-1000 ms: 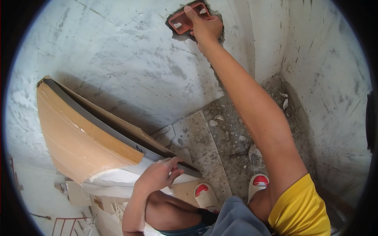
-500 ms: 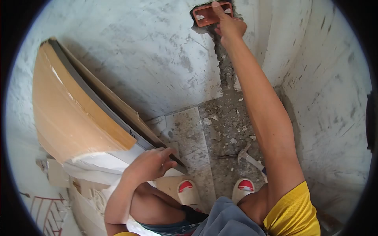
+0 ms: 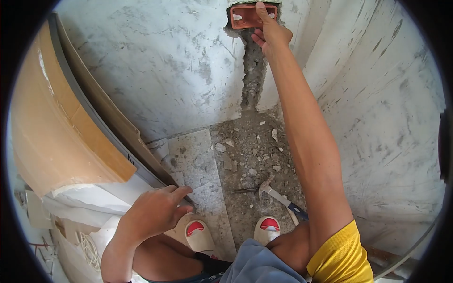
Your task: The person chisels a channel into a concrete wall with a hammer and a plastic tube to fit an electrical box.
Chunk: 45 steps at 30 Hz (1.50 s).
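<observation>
My right hand [image 3: 273, 29] grips the right part of an orange-red electrical back box [image 3: 239, 24], thumb over its front and fingers below. The box sits in a rough hole cut in the wall, above a chiselled channel [image 3: 253, 78] that runs down to the floor. Over my left knee, my left hand [image 3: 158, 210] hangs with fingers loosely bent and apart, holding nothing. It is nearest to the large cardboard-wrapped panel [image 3: 71, 127] leaning at the left. A claw hammer [image 3: 278, 195] lies on the rubble between my feet and my right arm.
Broken plaster and stones [image 3: 245, 155] cover the floor strip below the channel. Pale tiles [image 3: 193, 155] lie left of it. A second wall [image 3: 382, 127] rises at the right. Coiled pale cord [image 3: 88, 250] is at the lower left.
The view has shifted, so the panel and floor appear further left and the hammer shows more fully. My right hand stays on the back box. My left hand sits lower and further left in view.
</observation>
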Each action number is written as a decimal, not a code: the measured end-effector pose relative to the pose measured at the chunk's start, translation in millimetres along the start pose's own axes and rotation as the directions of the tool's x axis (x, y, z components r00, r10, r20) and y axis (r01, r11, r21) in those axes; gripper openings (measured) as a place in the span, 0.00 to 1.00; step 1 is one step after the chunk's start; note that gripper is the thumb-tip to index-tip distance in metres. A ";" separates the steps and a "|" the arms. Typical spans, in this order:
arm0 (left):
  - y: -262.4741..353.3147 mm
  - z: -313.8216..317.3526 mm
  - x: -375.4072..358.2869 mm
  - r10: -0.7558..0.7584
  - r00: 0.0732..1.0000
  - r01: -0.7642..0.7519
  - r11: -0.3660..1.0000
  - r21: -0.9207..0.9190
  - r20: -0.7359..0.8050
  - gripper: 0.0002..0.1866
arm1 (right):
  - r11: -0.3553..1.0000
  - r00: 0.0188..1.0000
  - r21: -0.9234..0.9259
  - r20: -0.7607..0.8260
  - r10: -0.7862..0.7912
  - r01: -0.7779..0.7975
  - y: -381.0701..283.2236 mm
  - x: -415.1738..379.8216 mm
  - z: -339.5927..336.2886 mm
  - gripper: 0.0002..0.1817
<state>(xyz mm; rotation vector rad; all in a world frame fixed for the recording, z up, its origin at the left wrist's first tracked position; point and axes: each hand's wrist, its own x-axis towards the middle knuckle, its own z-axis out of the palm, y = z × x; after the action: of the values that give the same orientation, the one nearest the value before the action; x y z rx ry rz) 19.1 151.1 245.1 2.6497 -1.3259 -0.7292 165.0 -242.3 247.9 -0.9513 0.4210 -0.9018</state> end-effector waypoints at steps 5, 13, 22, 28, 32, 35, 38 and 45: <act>-2.1 -2.0 -1.2 0.035 0.999 -0.035 0.999 -0.015 -0.037 0.19 | 0.997 0.996 -0.064 -0.088 0.035 -0.040 -1.7 -8.1 0.0 0.30; 1.4 -4.1 -1.8 0.058 0.998 -0.058 0.998 -0.023 -0.034 0.20 | 0.997 0.999 -0.077 -0.035 -0.005 0.002 -3.5 -7.9 3.0 0.26; 3.8 -4.6 -0.2 0.022 1.000 -0.023 0.998 -0.055 -0.008 0.19 | 1.000 0.999 -0.009 0.027 -0.025 0.025 -8.9 -8.3 1.9 0.23; 5.5 -4.2 1.0 0.050 0.999 -0.050 0.999 0.003 -0.020 0.21 | 0.999 0.999 -0.019 0.034 -0.034 0.034 -6.2 -6.9 1.2 0.23; 5.4 -4.5 1.5 0.054 0.998 -0.054 0.999 0.000 -0.025 0.21 | 1.000 1.000 -0.020 0.019 -0.014 0.015 -12.4 -15.8 1.8 0.21; 4.9 -3.7 1.7 0.050 0.999 -0.050 0.999 0.007 -0.021 0.21 | 1.000 0.999 -0.007 0.052 0.004 -0.004 -11.1 -12.3 0.7 0.21; 5.6 -4.2 1.4 0.047 0.999 -0.046 0.999 0.005 -0.019 0.21 | 0.999 0.999 0.040 0.032 -0.026 0.025 -5.8 -7.8 1.6 0.21; 5.1 -4.7 0.3 0.070 0.997 -0.070 0.998 -0.008 -0.026 0.20 | 0.998 0.996 0.044 0.075 -0.038 0.035 -9.3 -15.3 -2.0 0.29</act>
<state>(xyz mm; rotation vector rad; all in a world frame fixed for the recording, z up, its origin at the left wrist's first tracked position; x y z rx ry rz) 17.7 147.1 250.6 2.5825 -1.3973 -0.6884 150.4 -233.4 253.6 -0.9535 0.3197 -0.9014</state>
